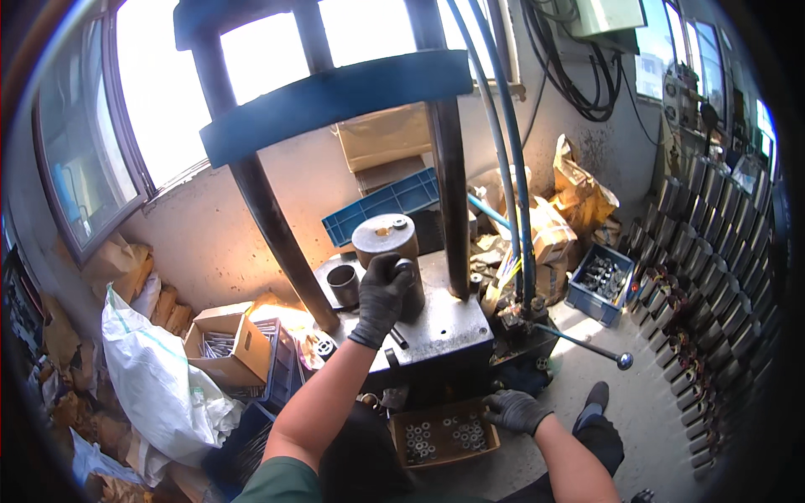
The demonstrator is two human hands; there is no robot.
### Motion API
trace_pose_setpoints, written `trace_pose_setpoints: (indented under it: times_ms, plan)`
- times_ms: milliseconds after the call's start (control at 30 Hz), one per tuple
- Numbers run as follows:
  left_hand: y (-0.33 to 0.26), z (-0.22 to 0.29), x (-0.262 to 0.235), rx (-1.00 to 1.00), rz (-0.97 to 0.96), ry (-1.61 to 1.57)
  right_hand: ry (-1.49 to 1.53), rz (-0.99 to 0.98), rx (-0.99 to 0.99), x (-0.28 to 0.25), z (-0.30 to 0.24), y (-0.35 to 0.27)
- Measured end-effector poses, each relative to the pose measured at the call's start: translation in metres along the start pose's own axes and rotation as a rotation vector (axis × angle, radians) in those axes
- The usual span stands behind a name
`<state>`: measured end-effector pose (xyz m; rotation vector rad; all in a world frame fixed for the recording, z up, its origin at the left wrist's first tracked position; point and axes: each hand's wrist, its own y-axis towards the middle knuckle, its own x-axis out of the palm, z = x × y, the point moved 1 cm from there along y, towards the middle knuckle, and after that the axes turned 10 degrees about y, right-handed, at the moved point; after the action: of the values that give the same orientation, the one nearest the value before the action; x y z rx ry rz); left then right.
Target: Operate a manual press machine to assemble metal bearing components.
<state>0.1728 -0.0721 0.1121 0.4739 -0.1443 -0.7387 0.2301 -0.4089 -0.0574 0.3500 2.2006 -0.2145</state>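
Observation:
My left hand (381, 298), in a dark glove, reaches up and grips the side of a large grey metal cylinder (384, 239) standing on the steel bed (436, 323) of a blue press. A short metal sleeve (343, 285) stands on the bed just left of the cylinder. My right hand (513, 411), also gloved, hangs low at the right end of a cardboard box (401, 423) of small metal rings on the floor. Its fingers curl at the box rim, and whether it holds a ring is hidden.
Two dark press columns (449, 176) rise from the bed under a blue crossbeam (335, 96). A lever with a ball knob (622, 360) juts right. A blue crate of parts (597, 285), stacked metal parts (713, 277), cardboard boxes (226, 344) and a white sack (155, 377) crowd the floor.

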Motion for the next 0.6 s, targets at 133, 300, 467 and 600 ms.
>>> trace_pose_setpoints:
  times_ms: [133,300,467,600]
  plan:
    - [-0.011,-0.008,0.039,0.115,-0.187,0.590,-0.009,0.012,-0.007,0.004,0.008,-0.003]
    - [-0.033,-0.080,0.074,-0.108,-0.307,0.324,-0.036,-0.065,0.026,0.007,0.006,-0.002]
    - [-0.031,-0.115,0.073,-0.083,-0.430,0.665,-0.026,-0.111,0.062,0.008,0.003,-0.010]
    - [-0.029,-0.115,0.067,-0.028,-0.426,0.996,-0.048,-0.158,0.122,0.006,0.002,-0.013]
